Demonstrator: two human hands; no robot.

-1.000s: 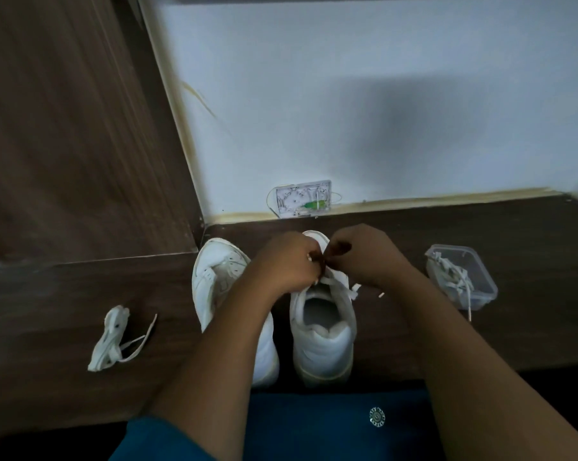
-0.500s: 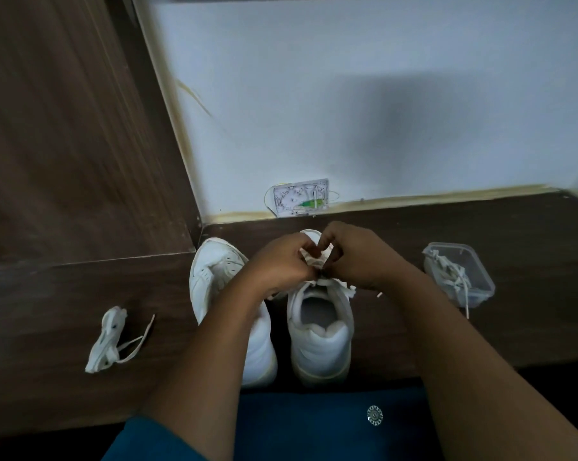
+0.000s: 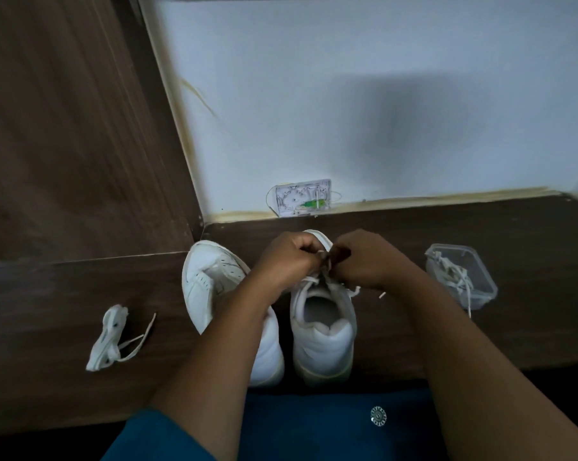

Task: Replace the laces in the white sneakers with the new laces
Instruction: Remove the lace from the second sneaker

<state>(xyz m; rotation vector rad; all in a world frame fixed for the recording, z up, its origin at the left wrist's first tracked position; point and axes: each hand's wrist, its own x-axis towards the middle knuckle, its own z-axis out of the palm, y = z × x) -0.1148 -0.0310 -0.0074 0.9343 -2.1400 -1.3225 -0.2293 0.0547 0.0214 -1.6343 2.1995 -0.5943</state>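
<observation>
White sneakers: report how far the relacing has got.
Done: unclear; the left sneaker has its lacing mostly hidden. In hand: left hand and right hand pinch a lace over the right sneaker. Left: a lace bundle lies loose on the table; more laces sit in the plastic container.

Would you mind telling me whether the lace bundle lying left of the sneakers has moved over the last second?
No. The lace bundle keeps its place on the table, at the same gap from the left sneaker and the wall box.
</observation>
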